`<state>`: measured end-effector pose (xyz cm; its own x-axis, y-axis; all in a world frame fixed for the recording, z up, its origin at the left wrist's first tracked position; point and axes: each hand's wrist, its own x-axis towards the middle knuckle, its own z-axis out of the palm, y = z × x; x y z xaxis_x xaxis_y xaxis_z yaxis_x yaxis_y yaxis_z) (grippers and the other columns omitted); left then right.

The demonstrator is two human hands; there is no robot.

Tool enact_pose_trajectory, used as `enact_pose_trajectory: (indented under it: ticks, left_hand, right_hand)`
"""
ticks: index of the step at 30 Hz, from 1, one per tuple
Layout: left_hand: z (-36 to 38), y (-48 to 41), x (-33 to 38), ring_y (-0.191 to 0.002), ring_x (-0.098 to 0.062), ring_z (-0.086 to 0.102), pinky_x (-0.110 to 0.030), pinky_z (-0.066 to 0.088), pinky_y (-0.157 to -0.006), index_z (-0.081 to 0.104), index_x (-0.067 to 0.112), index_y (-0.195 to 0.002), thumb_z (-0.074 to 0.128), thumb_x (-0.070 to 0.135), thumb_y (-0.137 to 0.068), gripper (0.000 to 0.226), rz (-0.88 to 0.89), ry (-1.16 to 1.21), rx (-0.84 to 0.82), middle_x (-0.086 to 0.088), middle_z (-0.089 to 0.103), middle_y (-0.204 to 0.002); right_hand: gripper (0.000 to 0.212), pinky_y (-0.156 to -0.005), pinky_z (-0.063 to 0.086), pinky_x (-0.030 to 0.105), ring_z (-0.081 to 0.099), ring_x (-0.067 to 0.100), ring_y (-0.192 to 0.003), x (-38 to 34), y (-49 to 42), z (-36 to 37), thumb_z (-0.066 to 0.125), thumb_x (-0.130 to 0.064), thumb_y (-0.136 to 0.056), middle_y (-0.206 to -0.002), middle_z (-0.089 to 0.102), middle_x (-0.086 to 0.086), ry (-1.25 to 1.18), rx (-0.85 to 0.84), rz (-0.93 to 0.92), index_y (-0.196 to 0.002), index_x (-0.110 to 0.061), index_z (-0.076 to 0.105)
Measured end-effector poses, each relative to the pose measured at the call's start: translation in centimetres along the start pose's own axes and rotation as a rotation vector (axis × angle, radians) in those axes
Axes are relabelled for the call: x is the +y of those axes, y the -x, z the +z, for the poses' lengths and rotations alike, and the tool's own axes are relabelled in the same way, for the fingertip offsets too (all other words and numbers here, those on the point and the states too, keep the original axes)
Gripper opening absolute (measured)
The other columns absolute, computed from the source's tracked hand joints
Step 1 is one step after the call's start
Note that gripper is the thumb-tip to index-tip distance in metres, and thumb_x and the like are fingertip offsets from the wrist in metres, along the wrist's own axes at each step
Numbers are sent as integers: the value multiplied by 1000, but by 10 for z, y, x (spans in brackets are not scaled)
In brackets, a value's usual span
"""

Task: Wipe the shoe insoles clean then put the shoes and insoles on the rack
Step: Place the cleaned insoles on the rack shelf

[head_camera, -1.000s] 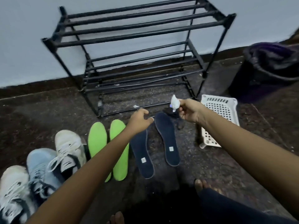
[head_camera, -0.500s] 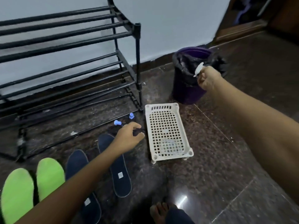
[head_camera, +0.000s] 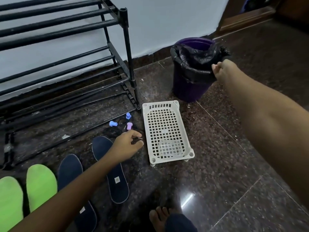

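Near end: my foot (head_camera: 160, 218), bare on the floor (head_camera: 217, 164).

Four insoles lie flat in a row, lengthwise toward the rack: green insoles (head_camera: 41, 185) far left, navy insoles (head_camera: 117, 186) next. My left arm crosses over both navy ones. They are side by side, probably so each can be wiped in turn and picked up quickly. None are on the part of the rack that shows. Shoes are out of frame.

Left hand (head_camera: 128, 144) hovers just past the navy toe, beside the basket (head_camera: 182, 118). Fingers (head_camera: 135, 133) are loosely curled, thumb and index apart, gripping nothing I can see. There is a thin pale sliver at the tips; can't tell if I'm touching it or it's just lying on the floor.

Basket: white, perforated, something clear in its near end. Three small caps (head_camera: 129, 126) lie loose on the floor between it and the rack (head_camera: 127, 47) leg.

Rack: black, against the wall (head_camera: 167, 22).

Far: right hand (head_camera: 222, 71) is stretched out to the bin (head_camera: 189, 87), at the rim, touching or just off the black liner (head_camera: 197, 59). I see it from the back, fingers bunched toward the opening, so I can't tell if they hold anything. Reads as a drop-off at the bin, but that's a guess.
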<state>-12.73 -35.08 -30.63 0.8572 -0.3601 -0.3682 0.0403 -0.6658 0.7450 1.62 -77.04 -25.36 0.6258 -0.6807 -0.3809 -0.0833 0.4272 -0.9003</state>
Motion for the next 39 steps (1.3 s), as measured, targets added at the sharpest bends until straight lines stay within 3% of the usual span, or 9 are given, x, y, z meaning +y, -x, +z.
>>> enact_pose_trajectory:
  ticks: [5,9,16,19,24,28,30,33,39]
  left_hand:
    - [-11,8,-6,-124,-19,50,-27,41,-92,58,25,-112,62,27,-93,20,-15,39,8,-2,53,-137]
    - [-28,16,-17,-124,-19,51,-26,41,-92,58,23,-112,62,26,-93,20,-49,76,44,0,55,-132]
    - [-47,43,-70,-114,-15,53,-26,42,-93,59,13,-119,62,24,-94,28,-219,68,53,2,57,-117]
    - [-47,60,-94,-83,-14,51,-27,40,-75,54,19,-86,61,22,-94,11,-328,28,47,2,50,-86]
    - [-32,86,-143,-48,-15,28,-24,19,-43,24,15,-58,58,12,-89,46,-532,-97,61,-4,28,-55]
    - [-24,108,-175,-53,-14,28,-24,20,-44,31,15,-62,48,17,-97,39,-684,-326,-144,-1,27,-63]
    - [-19,115,-185,-66,-18,53,-23,30,-47,53,14,-79,41,24,-101,27,-725,-331,-200,-3,40,-69]
    - [-7,124,-194,-120,-26,56,-30,46,-90,48,5,-133,39,31,-103,42,-757,-265,-176,-12,60,-125]
    - [10,133,-217,-98,-34,62,-43,56,-82,20,4,-121,75,25,-82,71,-837,124,106,-15,55,-113]
  right_hand:
    - [18,-43,42,19,48,15,-55,-9,59,23,44,7,-89,-73,54,9,-231,148,-33,-104,1,53]
    - [10,-48,41,18,52,10,-50,29,144,50,59,2,-81,-64,59,5,50,-150,-64,-76,-6,63]
    - [19,-47,44,18,51,13,-50,179,265,54,57,7,-84,-60,58,5,707,-640,44,-75,-8,64]
    - [6,-49,40,9,55,18,-66,230,293,45,60,-2,-85,-73,61,7,1010,-714,6,-86,-2,66]
    - [15,-72,34,20,62,24,-99,283,319,26,66,-22,-85,-99,69,12,1337,-709,-79,-91,-8,63]
    - [28,-69,39,24,63,29,-98,319,332,23,65,-31,-83,-100,68,16,1423,-719,-47,-97,-7,63]
    - [33,-71,44,30,62,32,-98,331,339,23,66,-34,-83,-102,66,17,1449,-694,-54,-98,-6,58]
    - [39,-79,48,39,60,36,-102,340,351,25,67,-33,-84,-108,61,18,1484,-647,-71,-104,-7,47]
    - [32,-80,46,40,59,37,-101,352,363,28,61,-17,-85,-108,60,17,1462,-635,-84,-109,-6,45]
